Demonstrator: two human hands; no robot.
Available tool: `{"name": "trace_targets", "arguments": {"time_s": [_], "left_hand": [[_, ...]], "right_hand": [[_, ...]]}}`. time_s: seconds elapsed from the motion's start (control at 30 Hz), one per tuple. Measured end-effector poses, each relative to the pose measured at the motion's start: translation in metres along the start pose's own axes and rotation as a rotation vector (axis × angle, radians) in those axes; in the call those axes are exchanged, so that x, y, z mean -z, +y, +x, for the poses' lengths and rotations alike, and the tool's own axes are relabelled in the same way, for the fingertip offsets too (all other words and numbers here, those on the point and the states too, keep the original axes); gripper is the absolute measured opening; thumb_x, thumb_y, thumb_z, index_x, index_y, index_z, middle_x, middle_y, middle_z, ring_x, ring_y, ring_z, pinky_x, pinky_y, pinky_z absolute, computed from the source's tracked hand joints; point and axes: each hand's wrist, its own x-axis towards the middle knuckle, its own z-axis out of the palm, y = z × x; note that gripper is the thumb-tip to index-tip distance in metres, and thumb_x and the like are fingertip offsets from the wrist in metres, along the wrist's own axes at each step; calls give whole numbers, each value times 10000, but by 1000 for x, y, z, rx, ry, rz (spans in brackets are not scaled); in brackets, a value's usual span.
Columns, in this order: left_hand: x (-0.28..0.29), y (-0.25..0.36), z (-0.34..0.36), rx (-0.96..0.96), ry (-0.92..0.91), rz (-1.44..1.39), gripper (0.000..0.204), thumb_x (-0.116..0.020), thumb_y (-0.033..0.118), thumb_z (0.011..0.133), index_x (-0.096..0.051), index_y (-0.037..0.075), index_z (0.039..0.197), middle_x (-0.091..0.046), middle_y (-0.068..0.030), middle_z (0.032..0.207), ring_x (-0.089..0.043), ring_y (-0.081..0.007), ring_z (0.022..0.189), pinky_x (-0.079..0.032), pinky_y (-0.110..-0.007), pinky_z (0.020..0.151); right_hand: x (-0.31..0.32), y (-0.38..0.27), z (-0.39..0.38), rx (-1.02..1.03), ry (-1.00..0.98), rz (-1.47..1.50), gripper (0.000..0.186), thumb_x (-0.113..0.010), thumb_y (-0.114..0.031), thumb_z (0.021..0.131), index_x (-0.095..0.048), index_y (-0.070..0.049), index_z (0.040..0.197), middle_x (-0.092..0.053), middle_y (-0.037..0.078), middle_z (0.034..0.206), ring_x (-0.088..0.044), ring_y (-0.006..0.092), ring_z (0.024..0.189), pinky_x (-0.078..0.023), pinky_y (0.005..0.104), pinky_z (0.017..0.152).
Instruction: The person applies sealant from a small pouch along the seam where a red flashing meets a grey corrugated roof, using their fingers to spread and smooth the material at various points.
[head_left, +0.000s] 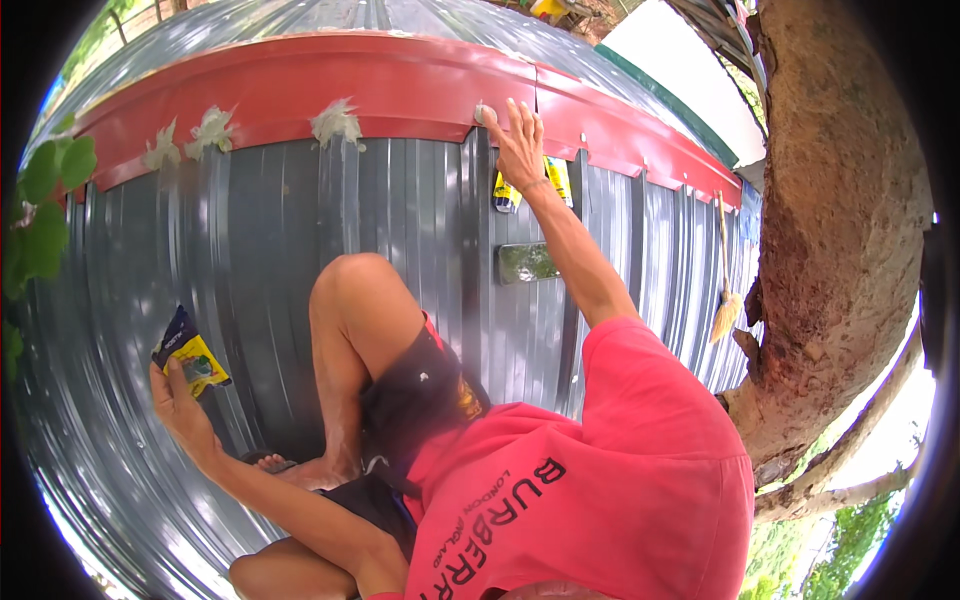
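Note:
My left hand (185,415) grips a small dark-blue and yellow packet (197,362) between thumb and fingers, low on the left over the grey ribbed metal roof (265,270). My right hand (521,152) reaches up to the red metal flashing (420,85), its fingers spread. A whitish blob of paste (485,114) shows at its thumb tip, against the flashing's lower edge. Partly behind the right wrist lie yellow and dark packets (507,192). Patches of dried-looking grey-white paste (337,122) cover the flashing's edge above several ribs to the left.
A dark phone (528,263) lies on the roof under my right forearm. A broom (726,310) rests farther right. A thick tree trunk (840,230) stands close on the right. Green leaves (45,200) hang at the left. My bent knee (355,290) is between my arms.

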Motion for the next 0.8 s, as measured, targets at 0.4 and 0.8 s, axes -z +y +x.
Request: {"name": "trace_targets", "arguments": {"time_s": [0.4,0.8], "left_hand": [[0,-4,1,12,-12,21,267,-560,256,1068,-651,55,1218,-651,9,990,-574,-55,879,-471,-238,739],[16,-10,-4,18,8,-70,296,-551,259,1071,-646,58,1266,-677,-18,1051,-586,-76,941,-455,-266,849]], "right_hand": [[-23,-27,-18,-193,-36,104,855,-564,8,766,-394,-279,1553,-312,221,1593,-262,437,1473,-201,571,1191],[12,20,-14,-91,33,25,833,-605,28,748,-468,-281,1510,-351,211,1557,-306,436,1441,-229,584,1172]]}}
